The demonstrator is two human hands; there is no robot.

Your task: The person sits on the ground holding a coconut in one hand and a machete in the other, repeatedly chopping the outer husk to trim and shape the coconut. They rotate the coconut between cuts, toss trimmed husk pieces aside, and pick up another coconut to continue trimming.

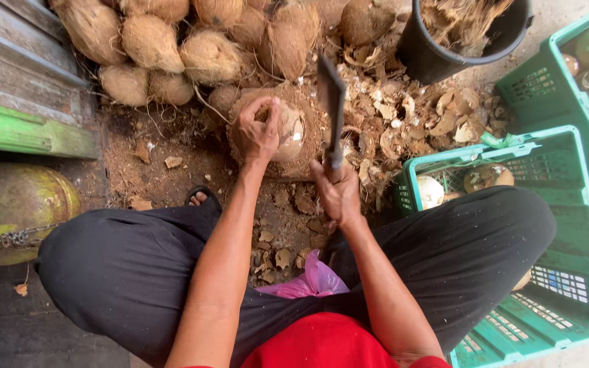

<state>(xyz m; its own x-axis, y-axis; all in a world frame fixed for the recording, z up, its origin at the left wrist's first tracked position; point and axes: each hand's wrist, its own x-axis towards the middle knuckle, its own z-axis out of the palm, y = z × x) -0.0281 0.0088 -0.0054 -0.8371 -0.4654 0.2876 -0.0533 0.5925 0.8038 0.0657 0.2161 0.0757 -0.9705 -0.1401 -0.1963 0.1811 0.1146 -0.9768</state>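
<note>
I see packed dirt ground [165, 146] here, littered with brown shell chips and husk scraps, thickest to the right of the hands. Weathered grey planks run along the upper left, with one green-painted board [22, 131] below them. A round, yellowish-green metal tank [18, 201] with a chain across it sits at the left edge.

The left hand [259, 133] curls over the top of a husked coconut [288, 133] resting on the ground straight ahead, fingers closed on it; pale patches show where the shell is chipped. The right hand [337, 194] is clenched around the handle of a dark cleaver [331, 95], its blade raised upright just beside the coconut on the right. I cannot tell whether blade and shell touch.

Counting: one cleaver; one black bucket [420, 58] at the top, filled with fibrous husk; two green plastic crates, the near crate [567, 225] by the right knee and the far crate [547, 85] behind it. The near one shows about two peeled coconuts, one pale and one brown; the far one shows at least three. The pile of unpeeled coconuts [185, 48] along the top holds roughly ten or so that I can make out. One pink plastic bag [311, 279] lies between the crossed legs, and a sandalled foot [200, 197] shows beside the left knee.
</note>
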